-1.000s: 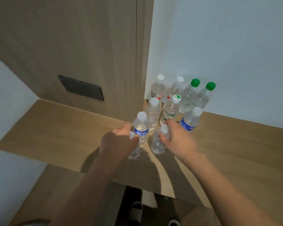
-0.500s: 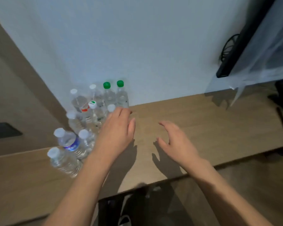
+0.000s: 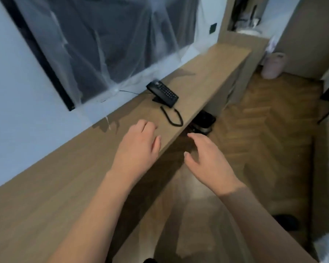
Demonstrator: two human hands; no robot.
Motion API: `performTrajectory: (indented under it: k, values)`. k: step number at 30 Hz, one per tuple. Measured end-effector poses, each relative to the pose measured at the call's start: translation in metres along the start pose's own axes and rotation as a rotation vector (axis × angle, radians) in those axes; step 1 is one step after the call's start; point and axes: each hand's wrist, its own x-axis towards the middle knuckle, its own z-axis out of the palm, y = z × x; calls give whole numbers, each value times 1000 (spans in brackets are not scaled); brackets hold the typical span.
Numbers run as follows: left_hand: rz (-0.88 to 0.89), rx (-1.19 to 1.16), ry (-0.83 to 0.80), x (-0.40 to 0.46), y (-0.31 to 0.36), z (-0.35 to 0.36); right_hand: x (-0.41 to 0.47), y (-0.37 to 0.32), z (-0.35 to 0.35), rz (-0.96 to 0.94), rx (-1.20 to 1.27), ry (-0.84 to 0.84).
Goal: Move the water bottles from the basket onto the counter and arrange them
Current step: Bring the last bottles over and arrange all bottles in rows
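Left hand (image 3: 139,147) and right hand (image 3: 209,160) both empty, fingers loosely spread (apparently hovering, frame blurred) near the long wooden counter (image 3: 51,196).

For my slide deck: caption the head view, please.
Both hands, left and right, empty over counter edge near telephone.

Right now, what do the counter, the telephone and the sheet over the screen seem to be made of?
Counter: probably wood or wood-look laminate, matte, with visible grain.
Telephone: likely black plastic, with a coiled cord.
Sheet: thin translucent plastic film, wrinkled and faintly shiny.
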Motion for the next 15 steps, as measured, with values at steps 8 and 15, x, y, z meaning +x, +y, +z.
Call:
performTrajectory:
  k: [8,15]
  values:
    - [239,-97,-125,138,122,125,56,171,-69,324,23,121]
    - [301,-135,-165,310,202,230,176,302,-139,398,-58,138]
